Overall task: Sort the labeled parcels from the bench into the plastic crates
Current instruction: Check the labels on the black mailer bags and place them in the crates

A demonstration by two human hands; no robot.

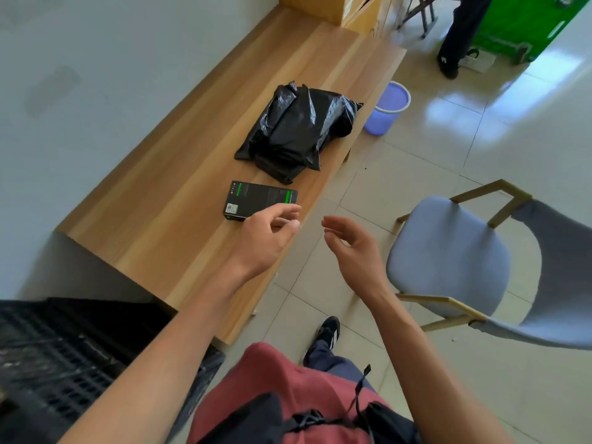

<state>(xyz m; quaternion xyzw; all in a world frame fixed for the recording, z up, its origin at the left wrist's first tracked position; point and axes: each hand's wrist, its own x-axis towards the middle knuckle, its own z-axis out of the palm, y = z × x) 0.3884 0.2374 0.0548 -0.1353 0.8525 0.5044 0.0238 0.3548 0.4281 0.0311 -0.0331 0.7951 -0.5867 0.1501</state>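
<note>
A small black box [256,198] with green stripes and a white barcode label lies flat on the wooden bench [166,193]. Beyond it sits a crumpled black plastic parcel [296,131]. My left hand [267,233] hovers just in front of the box with fingers curled and apart, holding nothing. My right hand [350,248] hangs over the floor past the bench's edge, fingers spread, empty. A black plastic crate [64,357] stands at the lower left below the bench's near end.
A blue-grey chair [455,261] with gold legs stands right of my hands. A purple waste bin [389,107] sits on the tiled floor beside the bench. Another person's legs [458,36] and a green crate [525,24] are far right. Wooden cabinets [336,8] close the bench's far end.
</note>
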